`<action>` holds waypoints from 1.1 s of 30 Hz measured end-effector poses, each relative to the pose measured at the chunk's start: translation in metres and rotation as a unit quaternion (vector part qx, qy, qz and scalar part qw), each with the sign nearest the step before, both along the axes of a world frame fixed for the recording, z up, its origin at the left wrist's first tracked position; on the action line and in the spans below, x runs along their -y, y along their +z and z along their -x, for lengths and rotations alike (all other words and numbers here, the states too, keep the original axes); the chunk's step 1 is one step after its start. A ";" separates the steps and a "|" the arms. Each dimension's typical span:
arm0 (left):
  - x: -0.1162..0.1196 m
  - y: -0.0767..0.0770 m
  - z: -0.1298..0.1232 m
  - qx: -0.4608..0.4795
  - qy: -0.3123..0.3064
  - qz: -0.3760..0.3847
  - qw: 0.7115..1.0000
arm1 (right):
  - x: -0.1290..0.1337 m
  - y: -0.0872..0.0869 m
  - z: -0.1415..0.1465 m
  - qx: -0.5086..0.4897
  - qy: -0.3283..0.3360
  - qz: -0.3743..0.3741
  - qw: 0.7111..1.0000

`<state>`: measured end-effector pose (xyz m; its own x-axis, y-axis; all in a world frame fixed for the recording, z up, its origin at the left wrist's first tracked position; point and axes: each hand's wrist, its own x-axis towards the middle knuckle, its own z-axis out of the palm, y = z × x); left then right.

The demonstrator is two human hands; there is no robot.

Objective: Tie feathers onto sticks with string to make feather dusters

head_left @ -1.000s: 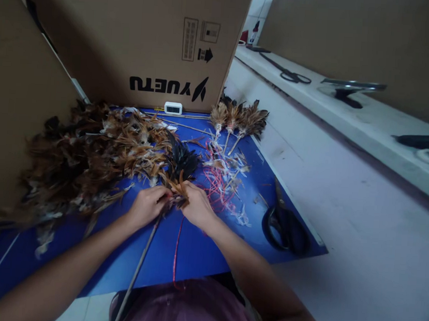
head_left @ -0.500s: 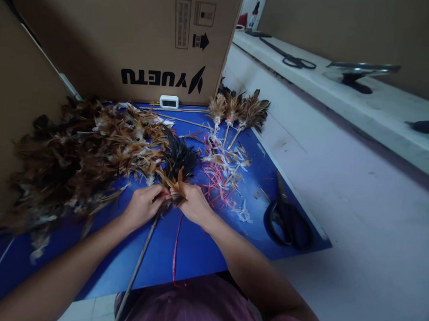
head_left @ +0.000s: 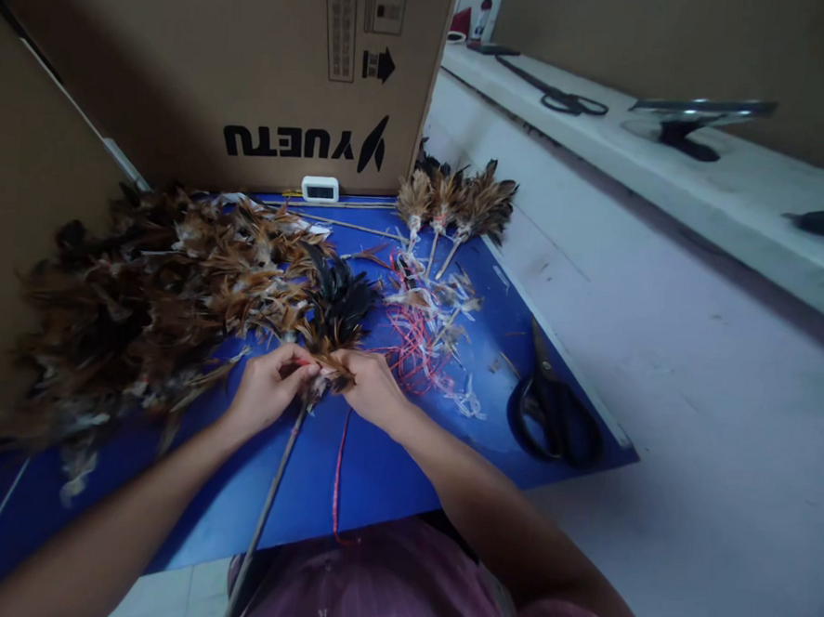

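Both hands meet at the base of a feather duster (head_left: 342, 306), whose black and brown feathers point away from me. Its thin stick (head_left: 272, 495) slants down toward my lap. My left hand (head_left: 266, 389) is closed in a pinch, with a bit of red string showing at the fingertips. With closed fingers, my right hand (head_left: 374, 393) presses brown feathers (head_left: 334, 371) against the stick. The fingertips are partly hidden by feathers. A length of red string (head_left: 337, 476) hangs below the right hand to the table's near edge.
Loose brown feathers (head_left: 154, 302) heap up on the left of the blue table (head_left: 401, 494). Feather dusters (head_left: 453, 204) lie at the back right, before red and white string scraps (head_left: 416, 341). Large black scissors (head_left: 552, 415) rest near the right edge. A cardboard box (head_left: 280, 58) stands behind.
The brown feather tips that stood up by my right hand now lie lower against the stick. Both hands stay at the duster's base. The view has shifted slightly.
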<state>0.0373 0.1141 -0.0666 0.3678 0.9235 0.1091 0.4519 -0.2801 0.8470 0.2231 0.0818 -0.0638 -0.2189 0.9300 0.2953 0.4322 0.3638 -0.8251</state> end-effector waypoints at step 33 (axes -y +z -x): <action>0.010 -0.005 -0.004 0.060 0.015 0.015 0.998 | -0.002 -0.006 0.004 -0.046 -0.039 -0.001 0.998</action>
